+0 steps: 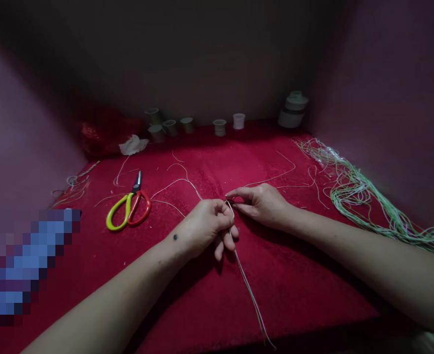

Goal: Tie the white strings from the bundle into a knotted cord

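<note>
Thin pale green and white cords (247, 282) run from between my hands down toward the table's front edge. My left hand (213, 223) is closed, pinching the cords between thumb and forefinger, with its other fingers curled below. Just to its right, my right hand (263, 204) has thumb and fingertips pressed together on the cord at the same spot. Other long strands (182, 181) spread away from the hands to the left and right over the red cloth. Exactly how the cords cross is hidden by my fingers.
Scissors (130, 209) with one yellow and one red handle lie left of my hands. A tangled bundle of green and white cords (364, 196) is at the right. Several spools (220, 128), crumpled tissue (133, 145) and a white bottle (294, 110) stand along the back.
</note>
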### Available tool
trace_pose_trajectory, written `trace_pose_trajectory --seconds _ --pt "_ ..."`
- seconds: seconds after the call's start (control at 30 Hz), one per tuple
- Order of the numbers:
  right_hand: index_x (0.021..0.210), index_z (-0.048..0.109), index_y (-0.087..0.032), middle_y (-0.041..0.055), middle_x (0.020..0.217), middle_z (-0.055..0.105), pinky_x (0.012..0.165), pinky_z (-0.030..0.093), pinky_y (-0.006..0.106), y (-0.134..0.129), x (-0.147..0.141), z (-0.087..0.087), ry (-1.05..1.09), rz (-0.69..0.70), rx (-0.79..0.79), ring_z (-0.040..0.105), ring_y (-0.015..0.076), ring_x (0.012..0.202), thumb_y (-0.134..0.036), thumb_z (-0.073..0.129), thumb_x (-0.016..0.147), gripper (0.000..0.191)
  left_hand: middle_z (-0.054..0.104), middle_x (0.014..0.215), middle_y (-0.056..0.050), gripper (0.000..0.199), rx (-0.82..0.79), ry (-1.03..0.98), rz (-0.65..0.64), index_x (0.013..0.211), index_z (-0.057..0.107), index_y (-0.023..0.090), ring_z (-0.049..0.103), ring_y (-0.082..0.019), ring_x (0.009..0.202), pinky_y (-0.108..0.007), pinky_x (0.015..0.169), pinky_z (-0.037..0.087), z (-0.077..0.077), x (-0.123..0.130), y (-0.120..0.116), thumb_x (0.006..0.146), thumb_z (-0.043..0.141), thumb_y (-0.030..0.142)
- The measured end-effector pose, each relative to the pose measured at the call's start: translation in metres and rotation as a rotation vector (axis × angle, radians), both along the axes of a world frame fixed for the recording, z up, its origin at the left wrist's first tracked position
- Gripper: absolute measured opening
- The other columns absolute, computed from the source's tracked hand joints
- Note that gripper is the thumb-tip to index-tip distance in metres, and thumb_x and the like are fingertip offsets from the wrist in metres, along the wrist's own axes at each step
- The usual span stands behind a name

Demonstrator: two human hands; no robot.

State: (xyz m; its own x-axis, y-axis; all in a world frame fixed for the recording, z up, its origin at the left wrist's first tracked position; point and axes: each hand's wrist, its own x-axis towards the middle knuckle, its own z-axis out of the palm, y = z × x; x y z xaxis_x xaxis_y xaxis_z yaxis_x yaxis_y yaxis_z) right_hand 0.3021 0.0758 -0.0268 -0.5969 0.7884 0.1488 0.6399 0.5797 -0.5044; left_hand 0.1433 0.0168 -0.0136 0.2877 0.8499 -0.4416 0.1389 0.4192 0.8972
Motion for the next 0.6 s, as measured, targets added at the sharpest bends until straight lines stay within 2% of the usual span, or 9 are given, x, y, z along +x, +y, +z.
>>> trace_pose_trajectory --seconds 0.1,0.23,0.37,0.5,0.6 --pt "0.106 0.066 -0.029 0.0007 0.082 0.069 0.062 0.039 0.021 -0.001 -0.001 -0.001 -0.057 -0.011 0.055 0.060 0.0119 0.069 -0.029 0.053 0.080 0.029 0.060 0.059 0.000 0.008 -0.079 -0.126 0.055 0.075 0.043 0.017 0.057 -0.014 0.041 -0.025 0.032 0.047 -0.001 0.000 -0.001 0.075 0.051 0.015" --pt "0.102 0.067 -0.029 0.0010 0.079 0.069 0.061 0.039 0.022 -0.001 -0.003 -0.002 -0.088 -0.025 0.081 0.061 0.0124 0.069 -0.032 0.054 0.080 0.026 0.057 0.054 0.001 0.006 -0.148 -0.202 0.085 0.078 0.044 0.016 0.053 -0.012 0.036 -0.023 0.029 0.045 0.000 0.004 -0.005 0.077 0.049 0.013" --pt "0.101 0.067 -0.030 0.0013 0.082 0.069 0.061 0.038 0.022 0.000 -0.003 -0.002 -0.091 -0.034 0.083 0.062 0.0130 0.072 -0.034 0.054 0.080 0.025 0.057 0.053 0.003 0.009 -0.111 -0.185 0.152 0.082 0.043 0.017 0.053 -0.013 0.035 -0.022 0.027 0.044 0.001 0.010 -0.009 0.077 0.049 0.013" --pt "0.098 0.068 -0.031 0.0014 0.078 0.069 0.058 0.036 0.023 0.000 -0.004 -0.002 -0.126 -0.045 0.105 0.062 0.0142 0.070 -0.037 0.054 0.080 0.024 0.059 0.054 0.000 0.004 -0.061 -0.152 0.165 0.077 0.046 0.015 0.054 -0.012 0.035 -0.016 0.023 0.034 0.003 0.013 -0.010 0.079 0.050 0.017" --pt "0.096 0.068 -0.032 0.0012 0.078 0.069 0.056 0.034 0.023 0.000 -0.005 -0.003 -0.131 -0.055 0.135 0.061 0.0145 0.069 -0.037 0.054 0.080 0.022 0.056 0.046 -0.001 0.018 -0.082 -0.143 0.121 0.067 0.049 0.013 0.045 -0.007 0.027 -0.014 0.022 0.025 0.005 0.012 -0.009 0.081 0.049 0.023"
